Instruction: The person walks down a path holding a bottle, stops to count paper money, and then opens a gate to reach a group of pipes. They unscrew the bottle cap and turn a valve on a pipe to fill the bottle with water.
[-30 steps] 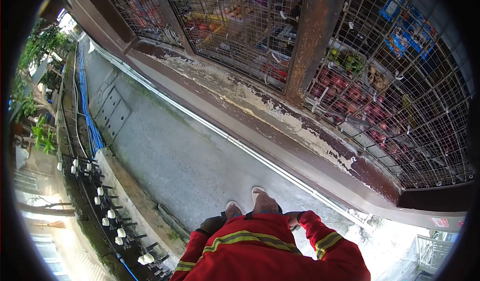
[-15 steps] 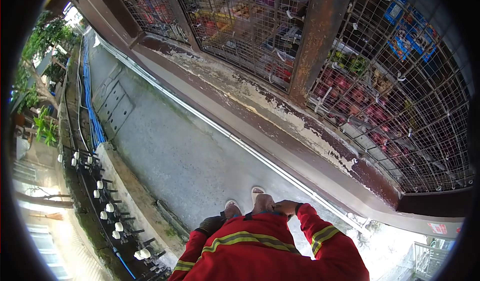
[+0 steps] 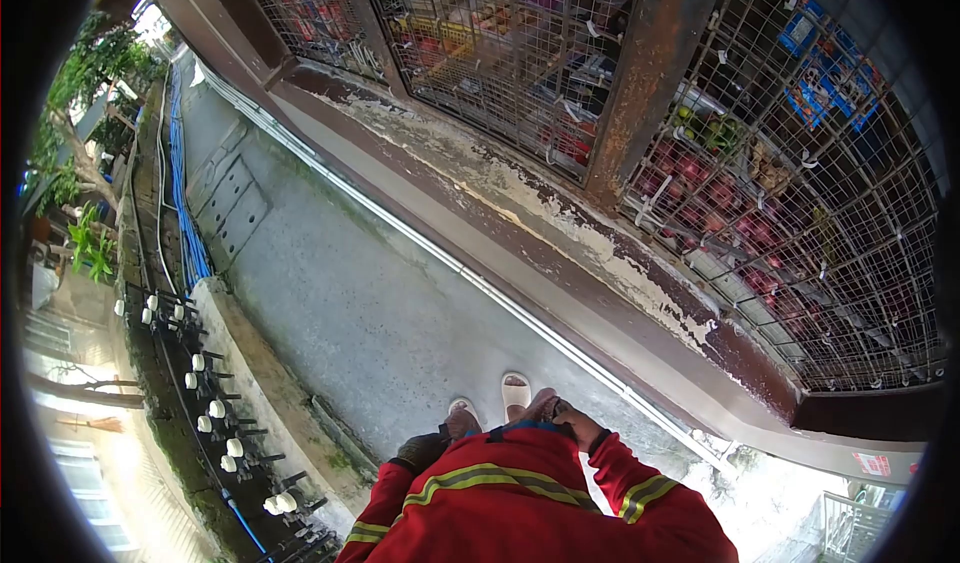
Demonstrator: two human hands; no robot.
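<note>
My left hand (image 3: 424, 449), in a dark glove, is low by the left front of the red jacket (image 3: 500, 508) with yellow-silver bands. Its fingers are hidden. Near the right front hem, my right hand (image 3: 577, 425) is closed with its fingers curled, and something small and dark shows there that I cannot make out. Just ahead of the hands are my feet in light sandals (image 3: 515, 391) on the grey concrete path (image 3: 370, 313).
White pipes (image 3: 480, 288) run along the base of the right wall. Above its peeling ledge (image 3: 520, 195), wire mesh (image 3: 500, 73) fronts red onions (image 3: 715, 198). At left are blue pipes (image 3: 183, 193), a low kerb (image 3: 250, 353) and several white-capped meters (image 3: 217, 409).
The view has shifted slightly. My right hand has turned a little near the jacket hem, and more of the right sandal shows. My left hand stays in about the same place.
</note>
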